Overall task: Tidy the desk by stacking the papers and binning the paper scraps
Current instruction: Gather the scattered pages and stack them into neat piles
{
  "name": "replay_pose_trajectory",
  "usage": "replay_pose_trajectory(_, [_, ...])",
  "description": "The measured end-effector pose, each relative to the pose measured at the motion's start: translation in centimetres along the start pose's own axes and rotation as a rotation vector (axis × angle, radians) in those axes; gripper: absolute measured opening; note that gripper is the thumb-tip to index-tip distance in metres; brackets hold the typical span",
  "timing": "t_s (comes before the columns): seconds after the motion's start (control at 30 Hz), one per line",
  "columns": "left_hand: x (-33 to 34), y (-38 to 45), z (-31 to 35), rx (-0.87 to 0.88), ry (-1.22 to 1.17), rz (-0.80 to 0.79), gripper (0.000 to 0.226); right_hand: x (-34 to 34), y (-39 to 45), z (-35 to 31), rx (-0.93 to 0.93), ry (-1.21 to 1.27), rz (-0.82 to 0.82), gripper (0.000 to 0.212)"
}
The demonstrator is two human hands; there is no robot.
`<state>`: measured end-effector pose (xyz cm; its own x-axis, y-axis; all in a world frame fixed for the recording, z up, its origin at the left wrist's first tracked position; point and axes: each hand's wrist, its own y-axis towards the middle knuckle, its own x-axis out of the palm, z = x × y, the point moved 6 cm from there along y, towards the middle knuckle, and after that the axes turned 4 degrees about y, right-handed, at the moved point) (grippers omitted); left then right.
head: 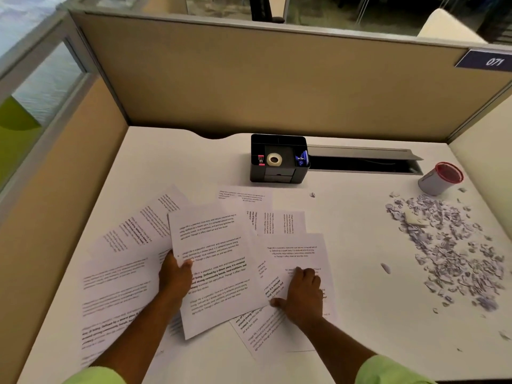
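Observation:
Several printed sheets lie fanned and overlapping across the white desk. My left hand pinches the left edge of the top middle sheet, thumb on top. My right hand rests on another printed sheet to the right, fingers bent, knuckles up. More sheets spread out at the left. A wide scatter of paper scraps covers the desk's right side. A small bin with a red rim stands tilted behind the scraps.
A black desk organiser with a tape roll sits at the back middle. An open cable slot runs to its right. Beige partition walls close off the back and both sides. Two stray scraps lie mid-desk.

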<state>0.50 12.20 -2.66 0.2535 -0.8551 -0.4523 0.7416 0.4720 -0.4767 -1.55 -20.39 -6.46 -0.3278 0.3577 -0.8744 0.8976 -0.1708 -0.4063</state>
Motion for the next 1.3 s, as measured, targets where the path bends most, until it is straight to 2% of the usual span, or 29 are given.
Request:
replay_pose_trajectory(0.1, [0.0,0.2,-0.1,-0.004,-0.01,-0.011,0.041,-0.4,0.4,-0.1,0.013,0.024,-0.009,0.102])
replay_pose_trajectory(0.27, [-0.7,0.7,-0.3,-0.038,-0.008,-0.019,0.041,-0.4,1.1,0.0,0.056,0.128,-0.084,0.095])
replay_pose_trajectory(0.33, [-1.1,0.9,-0.4,-0.046,-0.011,-0.022,0.039,-0.4,1.4,-0.2,0.059,0.153,-0.158,0.077])
replay_pose_trajectory(0.4, [-1.5,1.1,-0.4,-0.052,-0.021,-0.025,0.038,-0.6,1.9,-0.5,0.015,0.142,-0.214,0.049])
replay_pose_trajectory(0.47, [-2.0,1.4,-0.5,-0.055,-0.031,-0.026,0.038,-1.4,2.3,-0.2,-0.003,0.207,-0.211,0.027])
replay_pose_trajectory(0.57, [-2.7,1.8,-0.5,-0.043,-0.068,-0.032,0.039,-3.2,2.6,1.8,0.051,0.367,-0.126,0.019])
replay_pose_trajectory(0.73, [-3.8,2.4,-1.5,-0.068,-0.1,-0.02,0.039,-4.7,2.0,7.6,0.238,0.588,0.012,0.018])
replay_pose_trajectory(0.93, [-4.6,2.5,-3.1,-0.1,-0.108,-0.001,0.038,-4.3,1.0,11.4,0.397,0.66,0.044,0.02])
replay_pose_trajectory(1.07, [-4.5,1.9,-3.8,-0.119,-0.103,0.026,0.039,-3.6,0.8,12.7,0.474,0.469,0.096,0.052])
replay_pose_trajectory(1.2, [-4.1,1.7,-4.7,-0.157,-0.081,0.039,0.039,-3.8,-0.7,11.1,0.517,0.309,0.111,0.062])
replay_pose_trajectory(1.3, [-3.8,1.3,-5.1,-0.174,-0.06,0.039,0.039,-3.2,-2.2,9.2,0.549,0.3,0.117,0.091])
